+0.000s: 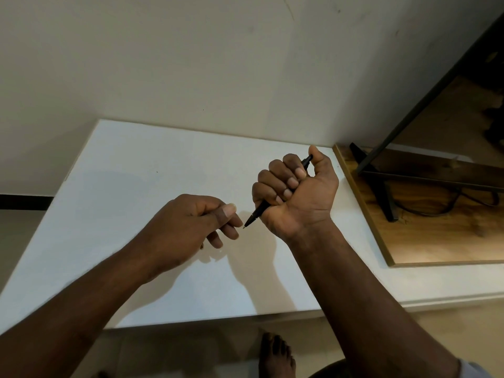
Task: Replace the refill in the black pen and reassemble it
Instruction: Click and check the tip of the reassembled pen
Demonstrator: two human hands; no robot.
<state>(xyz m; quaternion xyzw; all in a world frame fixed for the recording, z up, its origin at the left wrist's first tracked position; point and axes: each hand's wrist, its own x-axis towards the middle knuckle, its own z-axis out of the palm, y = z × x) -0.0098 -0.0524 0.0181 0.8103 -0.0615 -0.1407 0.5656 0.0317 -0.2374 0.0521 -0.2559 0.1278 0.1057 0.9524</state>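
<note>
My right hand [300, 189] grips the black pen [257, 212] in a fist above the white table [136, 165]. The pen's tip points down and left and sticks out below my little finger. Its top end shows by my thumb, which rests over the button. My left hand [196, 219] hovers just left of the pen tip with its fingers loosely curled; the fingertips are close to the tip but apart from it. I see nothing held in my left hand.
A wooden board [436, 241] lies at the table's right end, carrying a black metal stand [381, 186] and a dark cable [450, 205]. The wall runs behind the table. My bare foot [275, 356] shows below the table's front edge.
</note>
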